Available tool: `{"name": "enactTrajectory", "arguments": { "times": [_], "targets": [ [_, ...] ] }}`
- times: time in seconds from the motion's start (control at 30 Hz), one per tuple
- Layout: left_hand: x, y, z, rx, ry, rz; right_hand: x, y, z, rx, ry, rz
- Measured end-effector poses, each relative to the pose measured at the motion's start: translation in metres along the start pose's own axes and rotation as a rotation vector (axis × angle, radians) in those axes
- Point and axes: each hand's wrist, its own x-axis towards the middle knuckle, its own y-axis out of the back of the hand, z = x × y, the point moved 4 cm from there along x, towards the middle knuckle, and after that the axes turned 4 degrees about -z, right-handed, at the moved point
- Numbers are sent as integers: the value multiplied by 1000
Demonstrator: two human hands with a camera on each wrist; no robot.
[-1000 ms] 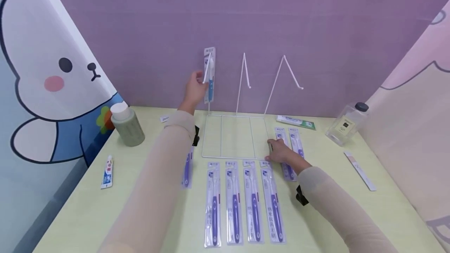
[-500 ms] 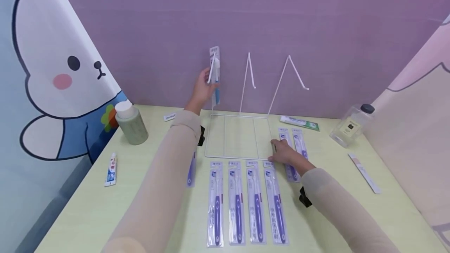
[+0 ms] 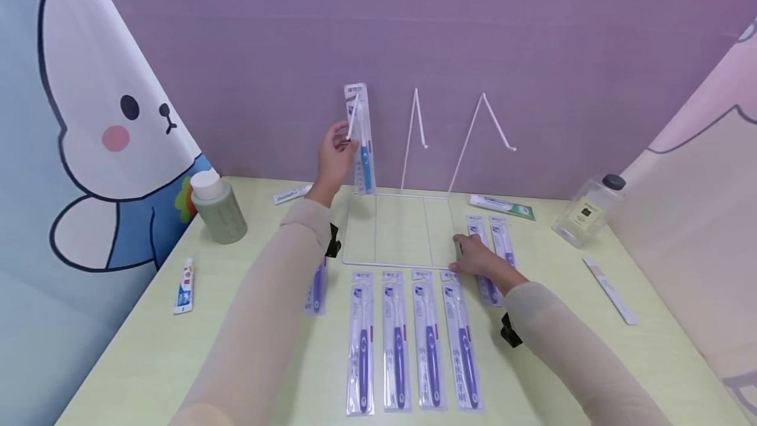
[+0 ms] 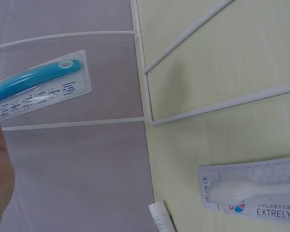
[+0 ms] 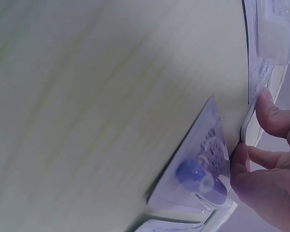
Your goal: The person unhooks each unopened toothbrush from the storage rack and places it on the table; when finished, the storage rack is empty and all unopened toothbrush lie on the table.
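A packaged toothbrush with a blue handle (image 3: pixel 365 166) stands slightly tilted at the left hook of a white wire rack (image 3: pixel 402 265). My left hand (image 3: pixel 335 160) pinches its left edge beside the hook; the fingertips are partly hidden. In the left wrist view the toothbrush's blue handle end (image 4: pixel 43 77) shows, with part of the hand (image 4: pixel 0 174) below it. My right hand (image 3: pixel 476 256) grips the rack's front right corner between thumb and fingers. In the right wrist view the hand (image 5: pixel 270 164) pinches a white wire close to a purple-handled toothbrush pack (image 5: pixel 198 179).
Several purple toothbrush packs (image 3: pixel 398 347) lie in front of the rack, others beside it. Toothpaste tubes (image 3: pixel 184 288) (image 3: pixel 501 206), a green bottle (image 3: pixel 219 209), a clear bottle (image 3: pixel 585 212) and a narrow strip (image 3: pixel 610 291) lie around. The middle and right hooks (image 3: pixel 420 117) hold nothing.
The blue toothbrush pack has swung lower and forward, its face now turned more to the head camera. My left hand has shifted slightly with it. My right hand stays on the rack corner.
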Motion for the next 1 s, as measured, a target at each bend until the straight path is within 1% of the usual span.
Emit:
{"name": "enactTrajectory", "arguments": {
  "times": [0.07, 0.13, 0.27, 0.37, 0.43, 0.5, 0.53, 0.6, 0.7, 0.77, 0.93, 1.0],
  "targets": [
    [-5, 3, 7, -4, 4, -9, 0, -1, -1, 5, -13, -10],
    [-7, 3, 14, -12, -10, -19, 1, -1, -2, 10, -26, -13],
    [0, -3, 10, 23, -41, -45, 2, 0, -1, 11, -39, -14],
    [2, -9, 4, 66, -44, -67, 2, 2, -1, 1, -37, -17],
    [-1, -12, 3, 80, -65, -76, 1, 3, -1, -3, -37, -20],
    [-6, -14, 3, 69, -80, -81, 1, 3, -1, -2, -37, -21],
    [-9, -14, 2, 63, -97, -83, 1, 3, -1, 0, -41, -22],
    [-17, -11, 1, 62, -110, -89, 1, 2, -1, 4, -43, -24],
    [-31, -2, -5, 58, -87, -100, 0, 0, 0, 7, -48, -31],
    [-40, 6, -10, 77, -51, -101, 0, 0, 0, 9, -48, -31],
    [-61, 34, -17, 117, 20, -83, 0, 1, -1, 14, -46, -23],
    [-68, 47, -19, 117, 46, -70, 0, 1, -1, 20, -45, -27]
  ]
}}
